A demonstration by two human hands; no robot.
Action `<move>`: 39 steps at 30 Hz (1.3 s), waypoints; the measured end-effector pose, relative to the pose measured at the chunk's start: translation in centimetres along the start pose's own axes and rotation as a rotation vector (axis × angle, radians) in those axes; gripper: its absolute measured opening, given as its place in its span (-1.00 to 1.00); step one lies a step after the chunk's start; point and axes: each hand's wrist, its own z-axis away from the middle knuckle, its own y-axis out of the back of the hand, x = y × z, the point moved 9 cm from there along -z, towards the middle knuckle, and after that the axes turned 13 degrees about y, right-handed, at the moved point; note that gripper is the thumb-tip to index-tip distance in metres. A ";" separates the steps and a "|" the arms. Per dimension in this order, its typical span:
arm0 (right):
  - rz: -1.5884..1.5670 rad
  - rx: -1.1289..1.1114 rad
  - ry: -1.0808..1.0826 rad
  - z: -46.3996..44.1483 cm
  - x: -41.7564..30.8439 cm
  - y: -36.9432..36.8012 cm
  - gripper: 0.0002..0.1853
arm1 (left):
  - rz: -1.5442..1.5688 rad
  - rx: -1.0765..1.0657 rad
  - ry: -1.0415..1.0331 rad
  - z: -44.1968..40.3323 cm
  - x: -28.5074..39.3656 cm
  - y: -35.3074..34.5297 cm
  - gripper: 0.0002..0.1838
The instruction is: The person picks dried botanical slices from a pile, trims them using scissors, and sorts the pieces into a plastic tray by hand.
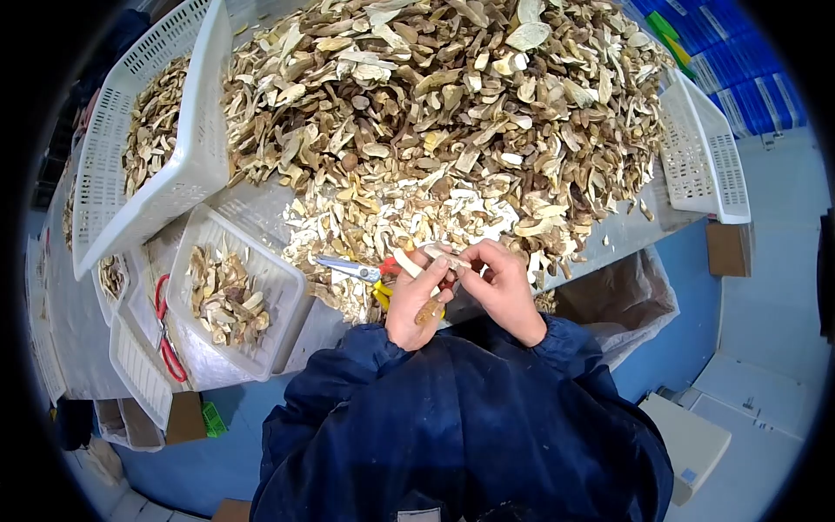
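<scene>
Close in front of my body, both hands meet at the near edge of a large heap of dried, sliced mushroom-like pieces (417, 96). My left hand (413, 304) is closed round several pale and brown pieces, among them a long white one (409, 264). The fingertips of my right hand (507, 291) pinch a pale slice (446, 257) that my left fingers also touch. Scissors with grey blades (348, 267) and red and yellow handles lie at my left hand, their handles partly hidden behind it.
At the left, a white tray (287, 324) holds more slices, with red-handled scissors (163, 326) beside it. White perforated baskets stand at the upper left (196, 143) and right (726, 165). A lined box (648, 300) is below the table edge at right.
</scene>
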 end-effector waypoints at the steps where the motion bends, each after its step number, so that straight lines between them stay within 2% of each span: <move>1: 0.005 0.003 -0.007 0.1 0.0 0.0 -0.90 | -0.020 -0.005 -0.009 0.1 0.1 -0.2 -0.88; 6: -0.027 -0.043 0.016 0.4 0.9 -0.7 -0.91 | -0.158 -0.054 -0.010 0.2 0.1 -0.4 -0.92; 11: -0.360 -0.217 -0.112 1.2 2.3 -2.4 -0.90 | -0.238 -0.073 0.141 1.2 0.0 0.4 -0.88; 15: -0.480 -0.450 -0.061 1.6 1.7 -4.2 -0.89 | -0.211 -0.154 0.327 2.6 -1.0 2.1 -0.89; 18: -0.602 -0.386 -0.420 -0.6 1.1 -2.5 -0.87 | -0.224 -0.233 0.410 3.4 -2.2 2.7 -0.90; 20: -0.494 -0.025 -0.173 -5.0 2.3 1.4 -0.81 | -0.228 -0.240 0.460 3.8 -2.8 2.4 -0.90; 21: -0.160 0.026 -0.010 -6.4 3.5 3.0 -0.79 | -0.261 -0.120 0.485 4.2 -2.7 2.7 -0.89; 22: 0.175 0.076 0.154 -7.1 4.0 4.2 -0.77 | -0.228 -0.124 0.498 4.5 -2.5 2.0 -0.88; 23: 0.471 -0.055 0.165 -7.2 4.2 3.9 -0.78 | -0.233 -0.133 0.497 4.4 -2.6 2.0 -0.87; 26: 0.837 -0.279 0.273 -6.3 4.1 1.3 -0.78 | -0.205 -0.148 0.503 4.1 -3.1 2.2 -0.84; 30: 0.871 -0.261 0.282 -6.0 4.5 0.0 -0.72 | -0.087 -0.070 0.547 4.1 -3.2 2.4 -0.83; 31: 0.821 -0.278 0.213 -6.1 4.8 0.0 -0.74 | -0.007 -0.128 0.531 3.7 -3.4 2.8 -0.84; 34: 0.556 -0.273 0.218 -6.7 5.6 0.4 -0.78 | 0.353 -0.164 0.537 3.3 -3.4 2.8 -0.83; 35: 0.438 -0.302 0.190 -7.0 6.3 0.6 -0.79 | 0.362 -0.225 0.506 3.0 -3.0 2.5 -0.84; 38: 0.220 -0.189 -0.034 -6.9 7.1 2.2 -0.82 | 0.469 -0.243 0.497 2.1 -2.8 2.6 -0.79; 39: 0.073 -0.189 -0.201 -6.4 7.2 2.3 -0.85 | 0.454 -0.335 0.432 1.5 -2.6 2.7 -0.72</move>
